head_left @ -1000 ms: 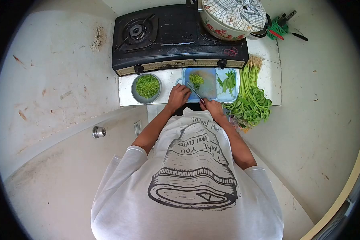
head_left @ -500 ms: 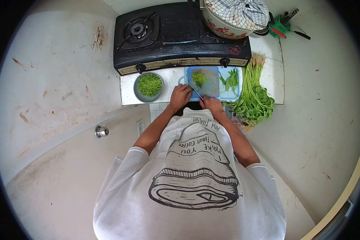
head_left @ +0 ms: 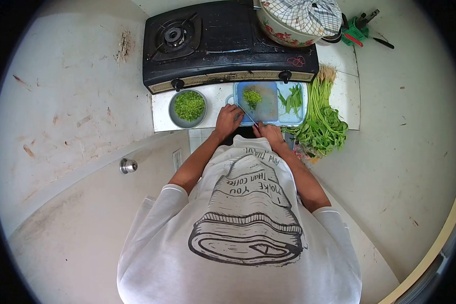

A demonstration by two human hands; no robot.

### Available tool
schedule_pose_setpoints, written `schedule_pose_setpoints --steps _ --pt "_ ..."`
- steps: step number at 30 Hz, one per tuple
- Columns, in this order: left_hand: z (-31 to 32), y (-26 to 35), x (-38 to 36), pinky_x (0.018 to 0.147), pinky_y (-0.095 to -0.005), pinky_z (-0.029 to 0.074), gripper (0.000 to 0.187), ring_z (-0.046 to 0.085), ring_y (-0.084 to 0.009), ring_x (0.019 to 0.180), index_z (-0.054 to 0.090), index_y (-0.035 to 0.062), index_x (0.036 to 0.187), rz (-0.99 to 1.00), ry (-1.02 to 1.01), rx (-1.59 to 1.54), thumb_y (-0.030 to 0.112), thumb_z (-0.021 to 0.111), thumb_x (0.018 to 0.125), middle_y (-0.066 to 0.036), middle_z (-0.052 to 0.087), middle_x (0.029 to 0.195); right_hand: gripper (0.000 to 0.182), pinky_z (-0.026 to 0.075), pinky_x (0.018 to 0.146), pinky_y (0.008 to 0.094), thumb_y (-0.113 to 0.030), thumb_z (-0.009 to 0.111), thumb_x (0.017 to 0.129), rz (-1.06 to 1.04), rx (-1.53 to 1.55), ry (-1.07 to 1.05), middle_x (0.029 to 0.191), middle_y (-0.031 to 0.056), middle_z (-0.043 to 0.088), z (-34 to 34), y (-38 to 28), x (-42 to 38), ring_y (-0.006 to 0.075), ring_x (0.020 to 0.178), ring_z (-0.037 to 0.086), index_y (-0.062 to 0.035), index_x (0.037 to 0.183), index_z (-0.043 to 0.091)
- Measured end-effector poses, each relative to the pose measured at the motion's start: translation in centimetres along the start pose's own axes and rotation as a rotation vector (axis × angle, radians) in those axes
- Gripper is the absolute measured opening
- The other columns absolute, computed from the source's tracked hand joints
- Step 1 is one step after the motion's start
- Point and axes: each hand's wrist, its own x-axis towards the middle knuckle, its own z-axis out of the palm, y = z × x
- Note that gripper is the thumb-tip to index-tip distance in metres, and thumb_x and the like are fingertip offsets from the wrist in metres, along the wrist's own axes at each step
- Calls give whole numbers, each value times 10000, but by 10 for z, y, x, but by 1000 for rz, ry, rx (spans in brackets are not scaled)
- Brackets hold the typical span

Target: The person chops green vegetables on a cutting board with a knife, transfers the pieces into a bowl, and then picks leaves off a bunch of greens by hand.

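My right hand [head_left: 270, 133] is closed round the handle of a knife [head_left: 249, 116], whose thin blade slants up and left over the near edge of a blue cutting board [head_left: 268, 110]. At the board's left edge, my left hand [head_left: 230, 119] has its fingers curled close to the blade; whatever they hold is hidden. A small heap of chopped greens [head_left: 252, 98] lies on the board beyond the blade. The board sits in a light blue tray [head_left: 293, 121], with several loose green leaves [head_left: 292, 100] to its right.
A grey bowl [head_left: 172, 117] of finely chopped greens stands left of the tray. Right of it lies a big bunch of leafy stalks [head_left: 319, 104]. Behind are a black gas stove [head_left: 228, 30], a floral pot [head_left: 283, 37] with a checked cloth, and a green basket [head_left: 356, 34] of utensils.
The whole view has shifted very slightly. Both hands, the knife and the greens keep nearly the same places.
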Motion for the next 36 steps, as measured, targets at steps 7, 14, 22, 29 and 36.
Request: schedule_pose_setpoints --steps 7,14,22,29,36 --pt "-1 6 0 830 -439 491 104 626 -320 895 734 80 929 -44 -3 -10 85 735 825 -78 691 886 420 583 692 568 -414 532 1038 -5 37 50 741 256 713 -2 -8 6 453 736 730 -9 1017 643" --pt "-1 9 2 843 -429 495 85 633 -317 883 711 65 904 -123 24 -82 71 728 822 -83 698 848 411 580 689 572 -412 540 1034 88 17 37 744 262 711 -4 -4 0 463 734 726 -14 1041 647" --pt "-3 9 -3 834 -439 489 72 623 -316 910 706 71 918 -52 7 34 103 723 856 -79 680 891 429 578 670 575 -417 540 1034 -29 23 45 721 267 698 0 -4 -4 469 705 718 -2 1033 647" --pt "-8 9 -7 828 -446 484 134 613 -313 966 723 84 1009 23 -18 113 114 706 880 -83 656 995 432 590 713 554 -420 525 1041 22 8 -3 770 266 717 -3 -15 6 439 753 736 -13 1049 669" --pt "-15 4 -12 832 -433 495 180 612 -312 964 750 83 1027 40 -30 29 72 677 862 -85 665 1001 437 590 730 534 -433 510 1043 47 0 4 804 244 734 -3 -16 10 432 767 737 -36 1034 693"
